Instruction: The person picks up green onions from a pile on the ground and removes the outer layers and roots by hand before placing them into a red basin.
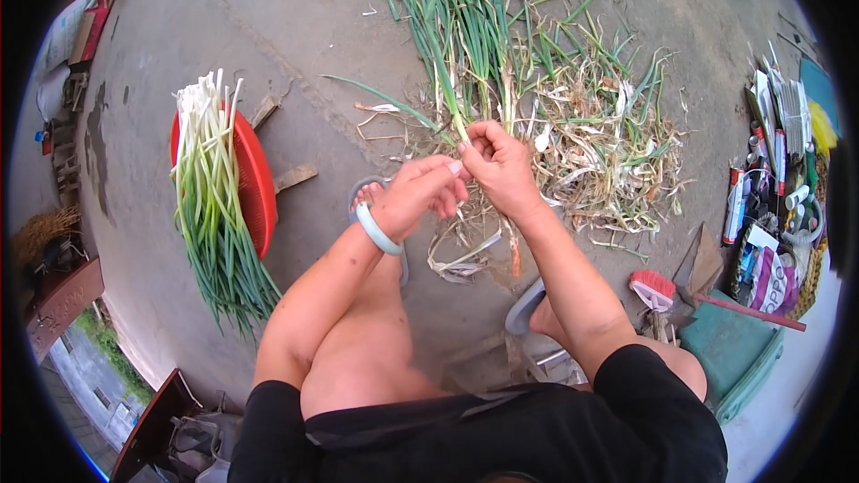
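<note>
In front of me, my right hand (501,168) pinches a green onion (454,105) near its white end, and the green leaves stretch away from me. Close beside it, my left hand (419,190) has its thumb and forefinger together by the right fingertips. Whatever is between those left fingers is too small to make out. A pale green bangle (378,230) circles my left wrist. Beyond the hands lies a bunch of untrimmed green onions (456,13) on the concrete floor. To its right spreads a heap of dry peelings and roots (608,143).
At left, a red plastic basket (257,183) carries cleaned green onions (210,161), resting above wooden legs (295,177). On the right are a red brush (653,289), a green folded bin or sheet (729,349) and clutter with tubes (735,206). My slippered feet (526,306) flank some scraps.
</note>
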`<state>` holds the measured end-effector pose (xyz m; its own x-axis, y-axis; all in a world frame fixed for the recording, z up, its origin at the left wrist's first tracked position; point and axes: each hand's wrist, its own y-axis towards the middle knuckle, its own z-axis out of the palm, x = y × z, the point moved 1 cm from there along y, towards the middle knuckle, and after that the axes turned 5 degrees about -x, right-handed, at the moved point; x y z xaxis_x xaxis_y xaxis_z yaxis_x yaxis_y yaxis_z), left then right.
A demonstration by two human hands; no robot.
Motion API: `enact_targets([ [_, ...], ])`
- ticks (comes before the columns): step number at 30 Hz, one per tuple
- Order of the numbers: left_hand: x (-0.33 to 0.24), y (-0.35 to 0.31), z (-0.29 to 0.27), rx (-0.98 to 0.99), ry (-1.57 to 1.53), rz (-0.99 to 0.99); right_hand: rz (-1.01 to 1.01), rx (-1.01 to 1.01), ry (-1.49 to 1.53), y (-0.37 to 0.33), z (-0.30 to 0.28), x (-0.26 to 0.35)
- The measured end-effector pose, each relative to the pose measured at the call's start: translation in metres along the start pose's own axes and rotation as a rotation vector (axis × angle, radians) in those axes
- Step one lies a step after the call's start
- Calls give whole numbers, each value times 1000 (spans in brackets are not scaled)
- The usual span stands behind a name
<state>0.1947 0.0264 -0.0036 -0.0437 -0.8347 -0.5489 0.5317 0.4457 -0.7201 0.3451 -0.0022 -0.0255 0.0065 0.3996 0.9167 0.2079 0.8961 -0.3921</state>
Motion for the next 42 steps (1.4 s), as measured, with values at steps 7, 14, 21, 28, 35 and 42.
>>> enact_targets([
  [7, 1, 14, 2, -320, 101, 344, -345, -126, -432, -9, -2, 9],
  [14, 4, 21, -12, -379, 145, 316, -316, 40, -433, -19, 9, 5],
  [21, -10, 15, -15, -285, 197, 255, -39, 392, -49, 0, -5, -12],
  [28, -23, 8, -21, -386, 107, 414, -541, 434, -502, 3, -20, 12],
  [35, -50, -5, -55, -527, -92, 681, -651, 682, -878, -17, -96, 5],
  [42, -65, -9, -55, -511, -148, 733, -127, 556, -1508, -41, -267, -50],
])
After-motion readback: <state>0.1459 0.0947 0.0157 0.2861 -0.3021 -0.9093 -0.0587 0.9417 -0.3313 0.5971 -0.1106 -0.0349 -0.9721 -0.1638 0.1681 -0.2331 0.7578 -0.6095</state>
